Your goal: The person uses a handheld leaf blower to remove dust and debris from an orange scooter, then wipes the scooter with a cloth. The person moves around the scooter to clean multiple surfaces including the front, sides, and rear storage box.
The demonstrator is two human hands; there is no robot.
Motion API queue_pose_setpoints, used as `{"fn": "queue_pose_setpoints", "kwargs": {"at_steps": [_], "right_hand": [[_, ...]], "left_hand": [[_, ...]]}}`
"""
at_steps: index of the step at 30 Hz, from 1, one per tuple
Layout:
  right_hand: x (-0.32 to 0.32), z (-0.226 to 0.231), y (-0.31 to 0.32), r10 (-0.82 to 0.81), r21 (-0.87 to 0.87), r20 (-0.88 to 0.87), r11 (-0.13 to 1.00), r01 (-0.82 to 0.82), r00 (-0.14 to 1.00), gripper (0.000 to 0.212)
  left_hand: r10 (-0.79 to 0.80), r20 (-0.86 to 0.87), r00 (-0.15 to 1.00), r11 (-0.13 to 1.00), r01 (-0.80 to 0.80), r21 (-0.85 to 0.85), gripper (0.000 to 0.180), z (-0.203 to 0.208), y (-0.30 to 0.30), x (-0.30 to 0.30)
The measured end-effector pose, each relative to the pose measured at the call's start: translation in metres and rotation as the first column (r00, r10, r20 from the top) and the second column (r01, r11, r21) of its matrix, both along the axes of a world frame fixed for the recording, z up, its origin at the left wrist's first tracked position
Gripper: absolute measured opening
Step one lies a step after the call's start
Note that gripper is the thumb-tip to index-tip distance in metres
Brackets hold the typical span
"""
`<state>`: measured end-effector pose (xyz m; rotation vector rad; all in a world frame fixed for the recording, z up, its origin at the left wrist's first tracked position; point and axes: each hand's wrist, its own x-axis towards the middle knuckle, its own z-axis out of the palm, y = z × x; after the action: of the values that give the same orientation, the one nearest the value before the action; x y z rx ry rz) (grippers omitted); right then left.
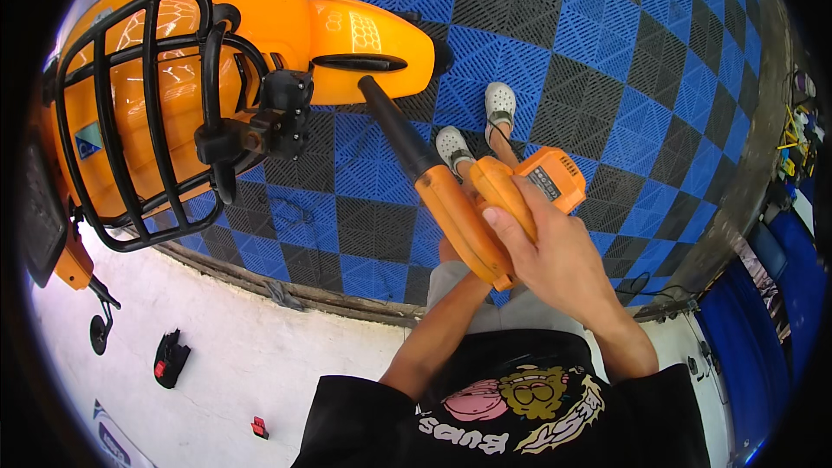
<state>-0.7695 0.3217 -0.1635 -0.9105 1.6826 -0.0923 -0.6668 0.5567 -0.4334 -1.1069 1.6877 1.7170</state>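
Note:
My right hand (563, 251) is wrapped round the handle of an orange cordless blower (455, 221). A block with a label, probably its battery (555, 180), sticks out beyond my fingers. The long black nozzle (399, 130) slants up and left, its tip over or close to the orange fender (360, 22) of a scooter (160, 113); whether they touch cannot be told. My left forearm (438, 334) passes under the blower's rear end, which hides the left hand and its fingers.
A black tubular rack (152, 78) spans the scooter's orange body, with dark clamped fittings (282, 113) beside it. Blue and black grid tiles (581, 78) cover the floor. My feet wear white clogs (500, 104). A black and red object (171, 358) lies on the pale floor behind.

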Motion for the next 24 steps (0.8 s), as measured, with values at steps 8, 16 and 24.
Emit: {"fn": "queue_pose_setpoints", "kwargs": {"at_steps": [8,16,24], "right_hand": [[-0.033,-0.017,0.023,-0.157,0.1,0.015,0.983,0.155,0.987,0.045],[-0.054,-0.065,0.028,-0.053,0.105,0.234,0.994,0.029,0.971,0.055],[-0.017,-0.178,0.019,0.101,-0.052,0.391,0.995,-0.088,0.915,0.055]], "left_hand": [[-0.049,0.174,0.983,0.999,0.049,0.005,0.065,0.013,0.001,0.076],[0.247,0.524,0.815,0.969,-0.217,-0.119,0.054,0.112,-0.011,0.251],[0.261,0.623,0.738,0.955,-0.291,-0.055,0.061,0.113,0.042,0.255]]}}
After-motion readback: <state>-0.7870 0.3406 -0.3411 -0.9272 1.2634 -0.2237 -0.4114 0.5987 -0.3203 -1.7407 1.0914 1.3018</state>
